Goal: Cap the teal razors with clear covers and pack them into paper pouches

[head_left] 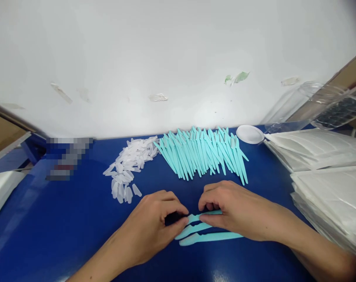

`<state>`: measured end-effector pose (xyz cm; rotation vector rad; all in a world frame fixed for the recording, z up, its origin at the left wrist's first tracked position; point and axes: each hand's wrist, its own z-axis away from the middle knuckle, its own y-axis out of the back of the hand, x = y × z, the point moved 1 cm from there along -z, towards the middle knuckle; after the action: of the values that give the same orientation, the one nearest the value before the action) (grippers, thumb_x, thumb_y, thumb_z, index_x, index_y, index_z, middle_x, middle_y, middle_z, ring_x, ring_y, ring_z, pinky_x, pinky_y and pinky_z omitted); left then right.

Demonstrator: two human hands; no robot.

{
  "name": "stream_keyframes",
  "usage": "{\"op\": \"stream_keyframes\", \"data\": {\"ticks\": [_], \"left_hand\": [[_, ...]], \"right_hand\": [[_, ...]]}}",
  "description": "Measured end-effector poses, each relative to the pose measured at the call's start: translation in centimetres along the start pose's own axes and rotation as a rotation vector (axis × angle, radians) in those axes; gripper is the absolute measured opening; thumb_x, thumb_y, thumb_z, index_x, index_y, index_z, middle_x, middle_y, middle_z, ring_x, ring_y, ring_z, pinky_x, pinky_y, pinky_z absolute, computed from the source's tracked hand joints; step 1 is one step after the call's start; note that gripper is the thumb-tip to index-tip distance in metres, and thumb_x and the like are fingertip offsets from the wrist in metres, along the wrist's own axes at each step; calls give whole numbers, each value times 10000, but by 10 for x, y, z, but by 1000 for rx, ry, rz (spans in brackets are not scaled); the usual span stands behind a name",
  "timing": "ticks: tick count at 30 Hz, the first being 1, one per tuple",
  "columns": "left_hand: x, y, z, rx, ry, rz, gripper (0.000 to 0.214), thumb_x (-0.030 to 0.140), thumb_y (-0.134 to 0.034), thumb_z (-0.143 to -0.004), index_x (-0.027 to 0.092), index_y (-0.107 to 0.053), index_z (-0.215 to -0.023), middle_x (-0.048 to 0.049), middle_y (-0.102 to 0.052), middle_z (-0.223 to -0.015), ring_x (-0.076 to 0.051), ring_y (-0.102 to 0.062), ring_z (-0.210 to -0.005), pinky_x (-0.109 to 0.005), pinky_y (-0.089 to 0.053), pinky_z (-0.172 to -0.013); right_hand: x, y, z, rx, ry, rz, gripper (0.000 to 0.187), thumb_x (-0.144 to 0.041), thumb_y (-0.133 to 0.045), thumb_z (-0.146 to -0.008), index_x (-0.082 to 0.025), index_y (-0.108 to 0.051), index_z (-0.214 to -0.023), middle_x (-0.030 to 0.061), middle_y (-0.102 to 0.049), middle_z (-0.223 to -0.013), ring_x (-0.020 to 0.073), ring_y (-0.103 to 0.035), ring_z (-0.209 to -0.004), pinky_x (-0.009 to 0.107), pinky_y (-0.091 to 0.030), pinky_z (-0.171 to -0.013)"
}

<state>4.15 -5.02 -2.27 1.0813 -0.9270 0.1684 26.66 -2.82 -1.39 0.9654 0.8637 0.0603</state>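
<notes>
Two bare hands meet over a blue bench (49, 243), working at a turquoise razor (195, 217), the farthest of three set roughly side by side near the bench's front. The left hand (154, 223) pinches the razor's head end between thumb and forefinger. The right hand (231, 211) has its thumb and curled fingers closed on the handle, covering part of it; whether the razor is raised or rests on the bench cannot be told. Just nearer the camera lie a second razor (198, 228), its handle partly under the right hand, and a third razor (214, 237), its head pointing left like the others.

Beyond the hands, a broad heap of matching razors (195, 152) fans out, most of them slanting across one another. To its left, touching or nearly so, spreads a pile of translucent caps (128, 164), trailing toward the left hand. A white lid (250, 134) lies to the right of the heap, near a clear jar (313, 98). White packets (333, 188) are stacked along the right side, beside the right forearm. A pale wall (166, 47) rises behind, dotted with tape scraps (158, 97). At far left, a pixelated patch (68, 154) conceals part of the bench.
</notes>
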Motion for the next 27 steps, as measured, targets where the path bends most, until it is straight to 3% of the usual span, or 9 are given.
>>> {"op": "stream_keyframes", "data": {"ticks": [3, 5, 9, 12, 14, 17, 21, 23, 27], "left_hand": [[1, 0, 2, -61, -103, -69, 256, 309, -684, -925, 306, -745, -1174, -36, -698, -1060, -209, -628, -914, -293, -440, -736], [1, -1, 2, -106, -143, -114, 262, 284, -666, -936, 302, -736, -1188, -42, -683, -1068, -213, -612, -918, -313, -437, -766], [3, -4, 3, -151, -149, -125, 245, 274, -653, -944, 304, -737, -1172, -47, -677, -1063, -217, -603, -910, -329, -444, -792], [4, -3, 5, -154, -167, -99, 261, 312, -681, -931, 305, -734, -1186, -51, -684, -1058, -219, -618, -912, -339, -467, -841], [1, 4, 6, -64, -176, -82, 325, 361, -679, -937, 305, -708, -1256, -65, -687, -1105, -228, -635, -960, -322, -492, -844], [-14, 28, 5, 201, -114, -94, 323, 401, -650, -955, 303, -716, -1256, -74, -692, -1124, -217, -650, -953, -241, -505, -665], [-47, 76, 9, 512, 31, -191, 254, 417, -658, -942, 250, -782, -1088, -59, -715, -947, -188, -638, -794, -218, -454, -572], [-60, 96, 15, 468, 94, -205, 257, 435, -661, -935, 241, -798, -1032, -54, -722, -900, -178, -629, -737, -225, -452, -587], [-71, 108, 29, 184, 181, -124, 274, 454, -680, -911, 288, -808, -1089, -56, -729, -976, -172, -634, -697, -224, -444, -548]], "right_hand": [[4, 5, 3, -4, -11, 7, 238, -400, -599, -956, -241, -732, -840, -17, -684, -745, 124, -558, -654, 271, -324, -598], [10, 11, 5, 60, -66, 2, 318, -440, -565, -968, -234, -707, -773, -23, -649, -655, 121, -523, -590, 275, -311, -563], [27, 24, 4, 433, -272, 43, 349, -482, -552, -956, -228, -687, -757, -5, -661, -642, 144, -547, -590, 285, -348, -575], [41, 28, -5, 592, -400, 105, 325, -502, -559, -938, -226, -720, -880, 16, -721, -722, 182, -618, -645, 310, -401, -639], [50, 29, -14, 637, -470, 162, 348, -498, -556, -930, -207, -729, -1014, 34, -750, -771, 223, -666, -708, 335, -430, -685], [59, 32, -25, 637, -527, 229, 396, -457, -549, -921, -164, -722, -1124, 65, -768, -797, 279, -704, -812, 362, -452, -736], [62, 36, -31, 603, -546, 184, 325, -438, -554, -892, -184, -750, -944, 71, -765, -794, 281, -698, -824, 362, -454, -732], [59, 38, -27, 640, -549, 152, 291, -436, -577, -873, -194, -737, -886, 67, -758, -795, 268, -690, -797, 361, -449, -730], [52, 44, -9, 722, -484, -39, 357, -531, -608, -872, -189, -708, -841, 49, -707, -697, 205, -628, -629, 346, -440, -643]]}}
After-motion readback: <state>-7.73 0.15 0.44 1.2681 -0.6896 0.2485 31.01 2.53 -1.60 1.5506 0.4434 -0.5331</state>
